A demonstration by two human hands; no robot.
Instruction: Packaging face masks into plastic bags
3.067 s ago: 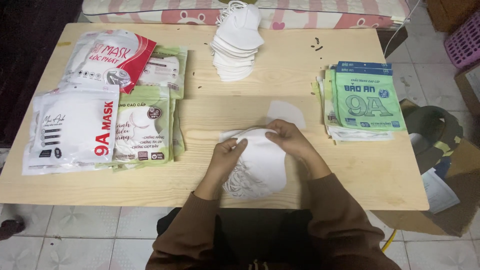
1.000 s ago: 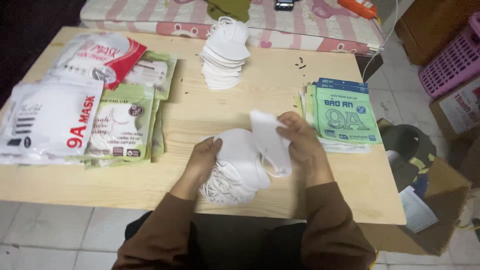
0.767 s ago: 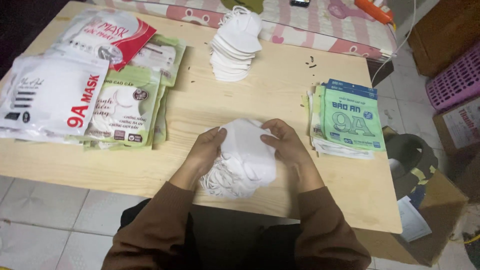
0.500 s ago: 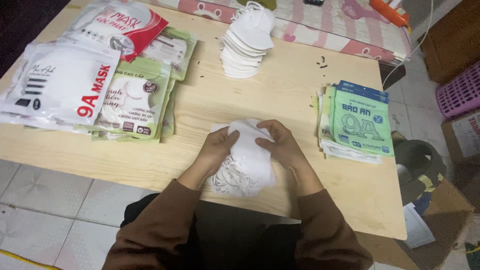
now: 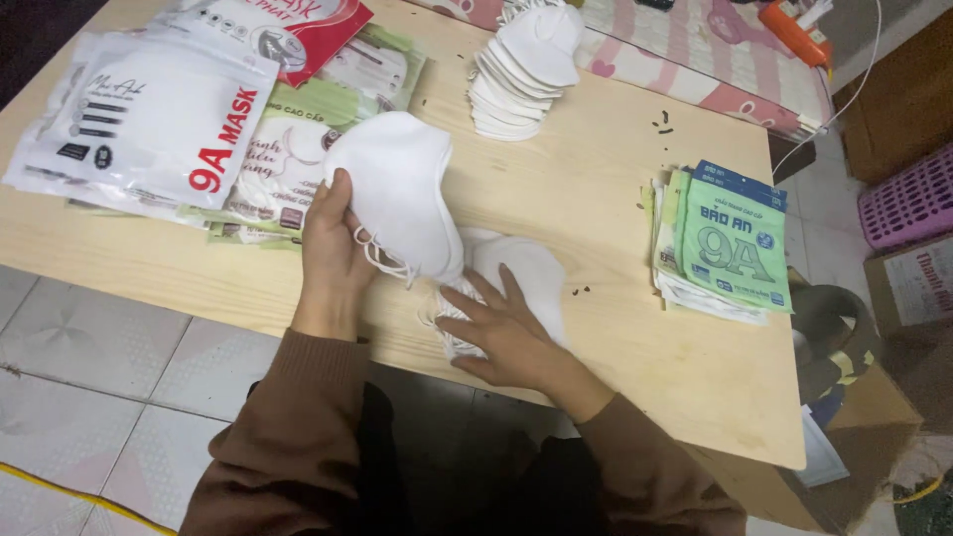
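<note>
While the left hand (image 5: 333, 248) grips a white mask (image 5: 397, 199) at its lower left edge, thumb on the front face and fingers closed behind it, the mask is held raised above the table (image 5: 615, 189), left of frame centre. Loose ear loops hang from the mask's lower edge beside the wrist.

The right hand (image 5: 501, 333) lies flat, fingers spread apart, pressing down on a small pile (image 5: 526, 273) of white masks at frame centre. The pile rests on the table, just below and to the right of the held mask, and the two overlap in the view.

Both forearms are covered by brown sleeves (image 5: 298, 417) entering from the bottom edge.

Further out:
- A tall stack (image 5: 521, 74) of white masks stands at upper centre.
- White, green and red packets (image 5: 199, 119) lie overlapped at upper left.
- Green and blue pouches (image 5: 725, 243) lie stacked at the right, near the table edge.
- A pink basket (image 5: 908, 199) stands on the floor at far right.
</note>
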